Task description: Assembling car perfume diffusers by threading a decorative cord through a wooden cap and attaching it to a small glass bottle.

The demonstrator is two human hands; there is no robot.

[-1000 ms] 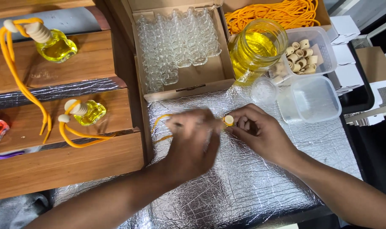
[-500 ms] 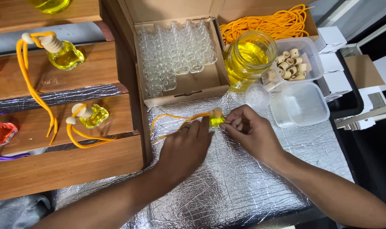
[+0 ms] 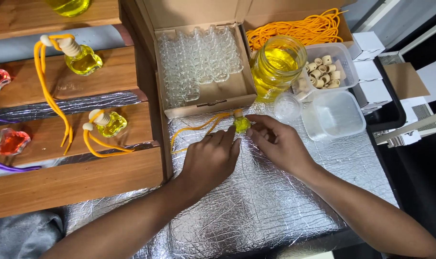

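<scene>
I am pinching the small yellow bottle (image 3: 241, 125) between left hand (image 3: 209, 160) and right hand (image 3: 280, 144) fingertips (orange cord (image 3: 198, 129) trailing); it is risking tipping and spilling.

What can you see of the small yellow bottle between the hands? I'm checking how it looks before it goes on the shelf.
The small yellow bottle is clear glass filled with yellow liquid, topped by a pale, wood-like cap. An orange cord trails from its neck to the left over the silver foil mat. It sits just in front of the cardboard box of empty bottles. The left hand and right hand meet at it with their fingertips.
</scene>
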